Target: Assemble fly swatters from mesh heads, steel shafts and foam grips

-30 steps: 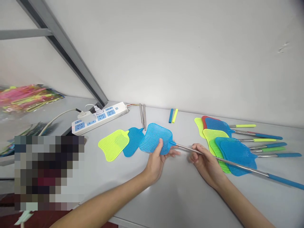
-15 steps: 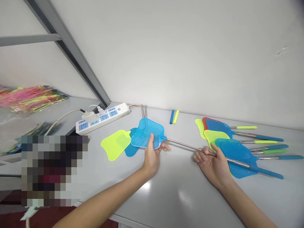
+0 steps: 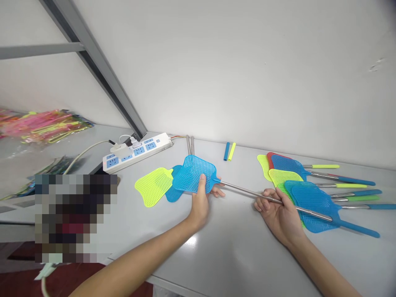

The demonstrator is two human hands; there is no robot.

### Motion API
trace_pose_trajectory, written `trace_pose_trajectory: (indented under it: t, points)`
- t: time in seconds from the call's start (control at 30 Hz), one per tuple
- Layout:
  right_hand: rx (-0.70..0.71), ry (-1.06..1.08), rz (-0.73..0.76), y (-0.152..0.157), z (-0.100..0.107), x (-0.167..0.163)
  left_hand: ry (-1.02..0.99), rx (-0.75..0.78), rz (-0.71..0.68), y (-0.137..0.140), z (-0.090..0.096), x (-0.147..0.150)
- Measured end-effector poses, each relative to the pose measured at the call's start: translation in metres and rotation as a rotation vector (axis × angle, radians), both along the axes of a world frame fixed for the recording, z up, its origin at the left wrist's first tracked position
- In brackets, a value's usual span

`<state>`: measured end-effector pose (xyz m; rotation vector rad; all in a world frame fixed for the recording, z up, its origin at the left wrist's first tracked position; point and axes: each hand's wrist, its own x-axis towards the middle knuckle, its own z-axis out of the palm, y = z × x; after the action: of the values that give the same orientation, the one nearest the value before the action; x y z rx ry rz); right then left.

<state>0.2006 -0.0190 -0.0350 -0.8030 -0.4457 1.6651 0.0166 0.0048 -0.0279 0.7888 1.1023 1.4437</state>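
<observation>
A blue fly swatter [image 3: 198, 171] with a telescopic metal rod lies across both my hands. My left hand [image 3: 201, 202] pinches its mesh head near the neck, thumb on top. Farther right, my right hand [image 3: 280, 212] has its thumb and fingers around the metal rod, palm turned up. The swatter's blue grip [image 3: 360, 229] reaches over a pile of swatters at the right. Below the held head, a yellow swatter head [image 3: 154, 186] and another blue swatter head [image 3: 173, 194] lie on the table, the latter partly covered.
Several blue, yellow, green and red swatters [image 3: 286, 163] overlap at the right. A blue tube and a yellow tube [image 3: 232, 152] lie near the wall. Metal rods [image 3: 190, 144] lie beside a white power strip [image 3: 139, 152]. Bagged colourful items [image 3: 52, 126] are at far left, beyond the frame post.
The view has shifted slightly, moving the scene rightward. Both hands keep their hold on the swatter; its grip end now sits slightly farther from my right hand.
</observation>
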Motion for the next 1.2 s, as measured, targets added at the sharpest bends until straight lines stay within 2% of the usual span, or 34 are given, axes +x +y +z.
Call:
trace_pose_trajectory:
  t: [0.4, 1.2]
  points:
    - [0.021, -0.023, 0.004, -0.002, 0.002, 0.0, -0.052, -0.081, -0.089, -0.015, 0.002, 0.003]
    - [0.028, -0.065, 0.03, -0.006, 0.003, -0.003, -0.064, -0.152, -0.154, -0.033, 0.006, 0.011]
